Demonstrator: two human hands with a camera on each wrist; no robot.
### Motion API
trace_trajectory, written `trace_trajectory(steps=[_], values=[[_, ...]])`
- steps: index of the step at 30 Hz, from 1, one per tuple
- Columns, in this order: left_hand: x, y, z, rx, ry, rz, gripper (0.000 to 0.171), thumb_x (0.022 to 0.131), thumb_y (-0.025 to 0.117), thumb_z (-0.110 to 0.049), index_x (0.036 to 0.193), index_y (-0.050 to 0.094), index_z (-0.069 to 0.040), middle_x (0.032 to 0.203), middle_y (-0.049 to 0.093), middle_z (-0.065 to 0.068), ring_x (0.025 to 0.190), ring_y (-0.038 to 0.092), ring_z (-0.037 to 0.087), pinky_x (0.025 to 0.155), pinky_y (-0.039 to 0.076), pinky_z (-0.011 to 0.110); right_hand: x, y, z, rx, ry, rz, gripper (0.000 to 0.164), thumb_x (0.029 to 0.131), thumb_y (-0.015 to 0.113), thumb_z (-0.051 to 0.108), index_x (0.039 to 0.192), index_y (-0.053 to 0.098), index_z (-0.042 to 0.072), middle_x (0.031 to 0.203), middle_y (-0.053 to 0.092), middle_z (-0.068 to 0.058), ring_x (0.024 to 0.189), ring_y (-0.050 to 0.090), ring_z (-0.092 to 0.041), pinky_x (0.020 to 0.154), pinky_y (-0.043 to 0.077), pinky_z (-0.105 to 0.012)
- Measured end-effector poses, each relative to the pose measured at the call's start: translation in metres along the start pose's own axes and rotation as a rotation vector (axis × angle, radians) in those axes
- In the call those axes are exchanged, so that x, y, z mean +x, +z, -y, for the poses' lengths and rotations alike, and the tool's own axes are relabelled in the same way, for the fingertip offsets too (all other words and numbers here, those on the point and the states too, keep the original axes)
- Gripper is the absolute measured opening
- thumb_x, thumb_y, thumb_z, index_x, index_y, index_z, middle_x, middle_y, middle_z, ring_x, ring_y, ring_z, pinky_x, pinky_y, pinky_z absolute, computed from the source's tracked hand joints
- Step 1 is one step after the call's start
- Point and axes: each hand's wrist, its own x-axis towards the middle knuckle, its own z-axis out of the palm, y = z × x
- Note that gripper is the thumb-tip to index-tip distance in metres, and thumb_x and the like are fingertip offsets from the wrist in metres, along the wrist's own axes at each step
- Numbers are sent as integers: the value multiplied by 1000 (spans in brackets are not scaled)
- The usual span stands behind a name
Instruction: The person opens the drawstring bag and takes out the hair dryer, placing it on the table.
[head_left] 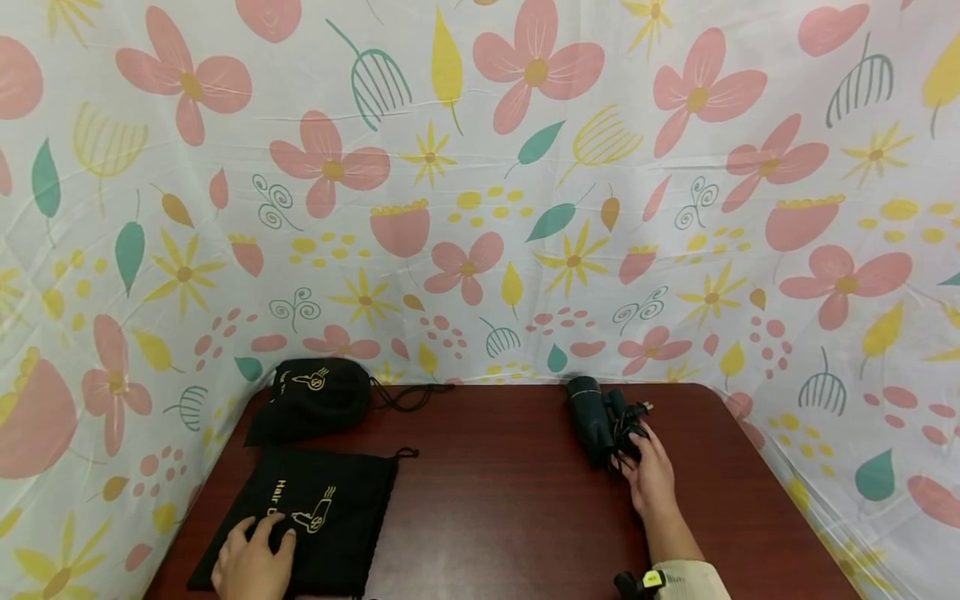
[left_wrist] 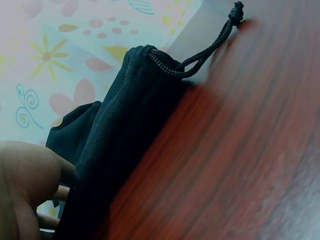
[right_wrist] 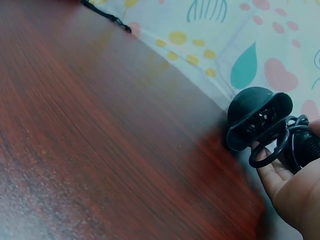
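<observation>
My right hand (head_left: 651, 475) grips a dark hair dryer (head_left: 587, 417) at the back right of the table, its fingers about the bundled black power cord (head_left: 632, 429). In the right wrist view the dryer's wide, flattened nozzle (right_wrist: 260, 120) faces the camera, with a cord loop hanging by the fingers. At the front left, my left hand (head_left: 255, 560) rests with spread fingers on a flat black drawstring bag (head_left: 345, 517), printed with a gold dryer picture and "Hair" lettering, partly covered by the hand. The bag's cord loop (left_wrist: 210, 52) sticks out in the left wrist view.
A second black drawstring bag (head_left: 322, 400), bulging and with a similar gold print, lies at the back left. Its cord (head_left: 408, 396) trails right along the back edge. Flower-patterned cloth (head_left: 465, 250) hangs behind and beside the reddish-brown table (head_left: 487, 500).
</observation>
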Motion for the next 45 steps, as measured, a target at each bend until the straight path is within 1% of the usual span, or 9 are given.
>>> trace_trajectory(steps=[7,12,19,22,25,28,33,38,45], values=[[1,-4,4,-22,-27,-18,45,96,58,-30,132,57,-3,143,28,35,131,24,60,108,19,74,5,-1,2,-1,16,-36,56,109,42,30,162,22,31,159,26,-5,94,68,-1,84,58,-25],[2,-6,7,-24,-44,-27,45,96,57,-29,131,56,-2,142,27,35,130,25,60,108,18,73,7,-2,4,-28,8,-39,58,108,44,31,162,21,31,164,19,-10,93,66,-2,85,58,-25],[1,-10,10,-20,-64,-27,53,92,65,-36,130,54,-1,141,26,37,130,24,60,109,17,73,8,-3,5,-69,0,-47,68,106,53,28,163,17,31,170,13,-7,97,64,1,86,56,-21],[1,-10,13,-26,-57,-41,57,90,67,-42,129,55,-1,140,27,37,128,25,60,108,18,73,10,-4,4,-106,-26,-55,68,106,51,28,164,14,27,170,13,-8,98,62,5,85,55,-18],[2,-11,16,-26,-47,-59,60,89,68,-44,128,56,0,138,29,38,125,27,60,106,21,73,12,-6,3,-146,-47,-80,67,106,50,30,164,16,25,169,18,-10,95,61,8,84,52,-14],[3,-12,19,-24,-42,-68,60,88,69,-43,127,56,0,137,30,38,124,27,60,105,22,73,14,-9,3,-182,-58,-97,66,106,50,32,163,17,23,168,20,-12,94,60,9,83,51,-12],[4,-13,22,-25,-31,-83,59,87,70,-41,126,56,1,136,30,38,124,27,60,104,22,73,18,-14,2,-225,-60,-117,66,106,50,34,163,19,23,168,20,-10,98,58,9,82,51,-10],[5,-14,24,-25,-31,-87,57,86,70,-39,126,56,0,135,30,38,124,27,59,103,23,73,21,-15,3,-228,-66,-141,66,106,51,33,163,20,21,168,22,-8,103,54,8,81,51,-9],[5,-17,27,-27,-22,-101,55,86,72,-35,124,56,1,134,30,39,122,28,59,103,23,72,23,-19,6,-274,-96,-167,68,105,52,31,162,20,12,165,24,-16,88,56,15,79,52,-9]])
